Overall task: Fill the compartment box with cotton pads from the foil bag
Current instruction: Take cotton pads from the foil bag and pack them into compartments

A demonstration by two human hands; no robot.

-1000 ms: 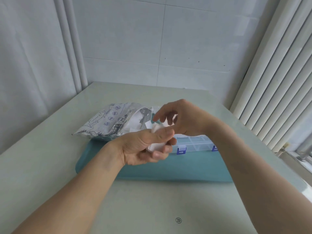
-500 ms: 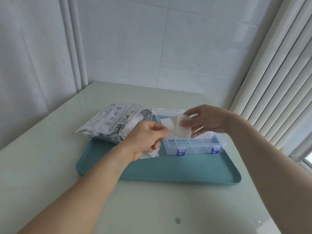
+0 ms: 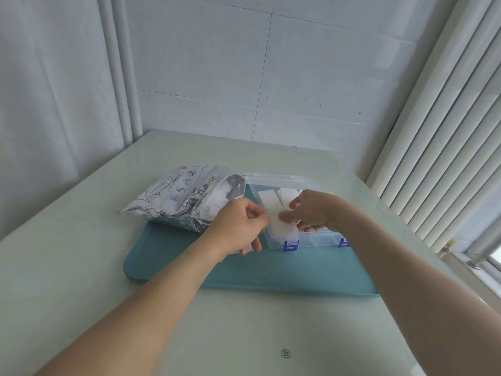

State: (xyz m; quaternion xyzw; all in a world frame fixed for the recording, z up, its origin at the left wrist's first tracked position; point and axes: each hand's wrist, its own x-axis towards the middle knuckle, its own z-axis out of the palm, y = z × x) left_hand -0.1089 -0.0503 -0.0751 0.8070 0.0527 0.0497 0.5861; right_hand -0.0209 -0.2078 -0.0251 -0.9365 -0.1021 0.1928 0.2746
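Here, nearest first.
Tray: the teal tray lies on the pale table and carries everything.
Left hand: the left hand has curled fingers, pinching the near-left edge of a cotton pad; more white shows beneath its palm.
Right hand: the right hand pinches the pad's opposite edge, over the box's front-left compartment.
Handling: likely feather-light, soft and floppy; best held by its edges and lowered flat.
Compartment box: the clear compartment box, blue-latched, lid open, holds pads further back.
Foil bag: the foil bag lies left of the box, mouth open, pads inside.
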